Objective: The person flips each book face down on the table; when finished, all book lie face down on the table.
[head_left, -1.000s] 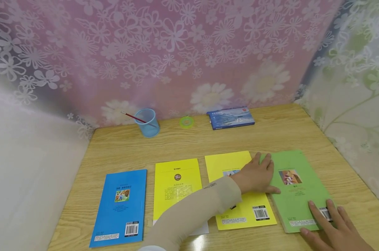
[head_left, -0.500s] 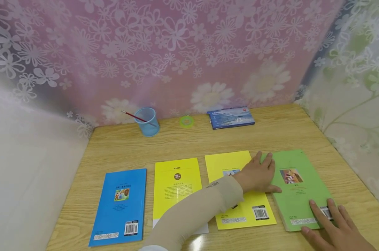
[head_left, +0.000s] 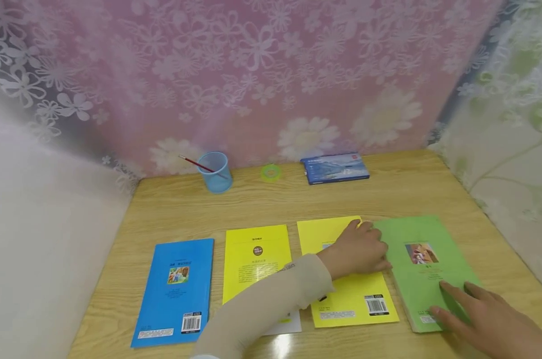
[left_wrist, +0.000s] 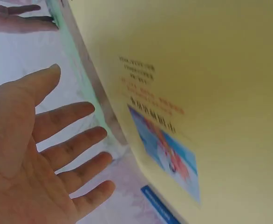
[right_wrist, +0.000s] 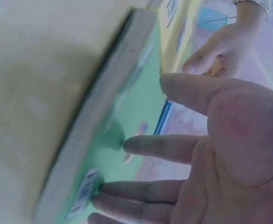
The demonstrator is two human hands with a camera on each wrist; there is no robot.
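My left hand is over the right-hand yellow book, near the edge facing the green book. In the left wrist view its fingers are spread and loosely bent, with nothing held. Above the lower right part of the green book is my right hand. The right wrist view shows its fingers extended with the tips at the cover; contact is hard to tell. Another yellow book lies to the left, partly behind my left sleeve, and beyond it a blue book. All show barcoded covers.
Along the back of the wooden table stand a blue mesh cup with a pencil, a green tape roll and a blue box. Floral curtains enclose the back and sides.
My left hand has drawn left off the green book's edge, its fingers more bent. The right hand has shifted slightly and seems lifted. The books look unmoved; the head view has shifted a little.
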